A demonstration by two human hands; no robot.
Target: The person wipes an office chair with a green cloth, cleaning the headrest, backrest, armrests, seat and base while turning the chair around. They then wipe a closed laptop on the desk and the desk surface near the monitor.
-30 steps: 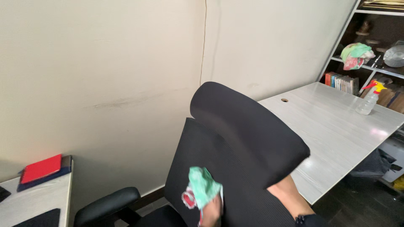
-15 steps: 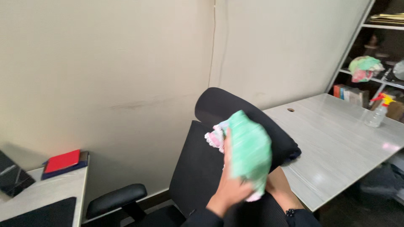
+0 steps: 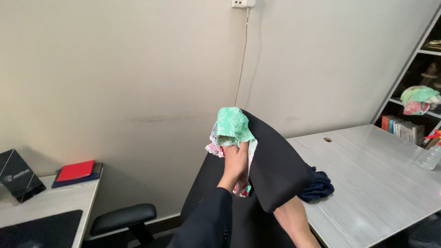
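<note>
My left hand, in a dark sleeve, presses a green patterned cloth with a pink-and-white edge over the top of a black office chair's headrest. The cloth drapes down under my palm. My right forearm runs up behind the headrest, which hides that hand. The chair's mesh back sits below the headrest, and its padded armrest sticks out at lower left.
A pale wood-grain desk stands right of the chair, with a dark blue cloth and a spray bottle on it. Behind it, a shelf holds books and a bundled rag. On the left desk are a red notebook and a black box.
My left hand carried the green cloth from low on the chair's back up across the headrest to its top. The view tilted upward and shifted left.
</note>
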